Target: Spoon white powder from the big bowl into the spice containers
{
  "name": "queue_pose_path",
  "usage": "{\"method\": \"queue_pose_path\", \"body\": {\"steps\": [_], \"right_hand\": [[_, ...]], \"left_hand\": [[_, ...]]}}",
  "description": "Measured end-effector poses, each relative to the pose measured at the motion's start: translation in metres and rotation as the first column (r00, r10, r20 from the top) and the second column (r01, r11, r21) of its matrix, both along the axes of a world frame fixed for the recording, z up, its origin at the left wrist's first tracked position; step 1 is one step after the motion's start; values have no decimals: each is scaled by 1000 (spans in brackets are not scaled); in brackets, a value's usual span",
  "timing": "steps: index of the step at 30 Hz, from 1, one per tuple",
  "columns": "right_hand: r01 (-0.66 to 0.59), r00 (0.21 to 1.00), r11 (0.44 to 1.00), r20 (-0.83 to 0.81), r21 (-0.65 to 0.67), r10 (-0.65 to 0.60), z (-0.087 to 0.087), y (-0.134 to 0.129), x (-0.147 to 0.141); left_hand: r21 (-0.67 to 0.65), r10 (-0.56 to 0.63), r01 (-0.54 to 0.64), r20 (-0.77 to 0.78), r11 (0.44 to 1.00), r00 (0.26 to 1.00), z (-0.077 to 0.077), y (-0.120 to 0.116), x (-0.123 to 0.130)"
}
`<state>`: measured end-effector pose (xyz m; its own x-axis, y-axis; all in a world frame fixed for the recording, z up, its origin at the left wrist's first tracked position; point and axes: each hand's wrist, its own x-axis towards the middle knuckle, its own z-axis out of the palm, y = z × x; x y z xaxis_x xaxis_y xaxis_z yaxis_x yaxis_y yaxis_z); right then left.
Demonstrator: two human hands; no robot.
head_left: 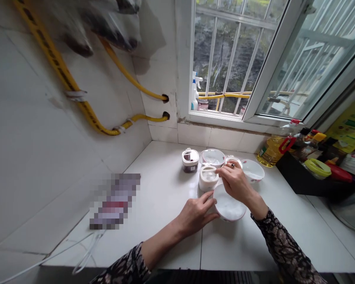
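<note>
Head view: near bowl (230, 206) right of left hand (195, 213), fingers curled on rim; right hand (234, 180) pinching at jar (208, 182), object unclear.

Place: home kitchen, apparently | white-tiled counter (162, 189) with bowls (229, 205) | cooking-oil bottle (269, 152) and seasoning bottles (310, 146) beside barred window (227, 59) | yellow pipe (62, 75), probably gas

Your single view comes from the camera on your head, close above the near edge of the countertop (165, 244), facing forward and down. That edge crosses the bottom of your picture; the back left corner lies near the middle. Past the back edge, you look out through the window (225, 59), while the tiled wall (47, 165) fills your left side.
</note>
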<state>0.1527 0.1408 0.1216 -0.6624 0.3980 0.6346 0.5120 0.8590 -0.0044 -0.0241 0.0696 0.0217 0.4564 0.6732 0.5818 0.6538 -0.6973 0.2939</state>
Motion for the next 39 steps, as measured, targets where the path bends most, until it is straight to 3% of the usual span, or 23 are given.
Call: {"method": "queue_pose_path", "body": {"steps": [3, 6, 8, 11, 14, 16, 24, 28, 31, 33, 36, 39], "right_hand": [[14, 990, 995, -140, -100, -28, -12, 1, -2], [31, 920, 943, -360, -331, -156, -24, 2, 0], [-42, 821, 833, -495, -552, -286, -29, 4, 4], [-245, 680, 599, -575, -763, -454, -36, 8, 11], [-376, 626, 423, -562, -825, -541, -42, 13, 16], [-420, 619, 355, -549, -836, -562, -44, 16, 18], [-487, 628, 253, -537, -836, -564, -48, 22, 25], [-493, 631, 242, -536, -835, -561, -50, 24, 25], [-470, 640, 284, -544, -836, -543, -48, 22, 23], [-433, 648, 340, -550, -835, -526, -43, 20, 24], [-347, 674, 471, -565, -811, -476, -29, 15, 33], [-184, 788, 618, -490, -765, -373, -13, 6, 48]], "left_hand": [[-9, -7, 7, 0, 1000, 1000, 1, 0, 0], [-12, -18, 19, 14, 1000, 1000, 2, -1, -1], [-10, -22, 22, 20, 1000, 1000, 3, -1, -1], [-9, -21, 21, 20, 1000, 1000, 3, -2, -1], [-19, -24, 25, 20, 1000, 1000, 2, -2, -1], [-27, -26, 26, 18, 999, 1000, 2, -2, -1], [-33, -43, 44, 42, 998, 998, 3, -2, -2], [-35, -40, 41, 39, 999, 998, 2, -2, -2], [-20, -39, 40, 43, 999, 998, 2, -1, -1], [-17, -39, 40, 43, 999, 998, 2, -2, -1], [-18, -31, 31, 32, 999, 999, 3, -3, -1], [-19, -20, 20, 19, 1000, 1000, 6, -4, -2]]}}
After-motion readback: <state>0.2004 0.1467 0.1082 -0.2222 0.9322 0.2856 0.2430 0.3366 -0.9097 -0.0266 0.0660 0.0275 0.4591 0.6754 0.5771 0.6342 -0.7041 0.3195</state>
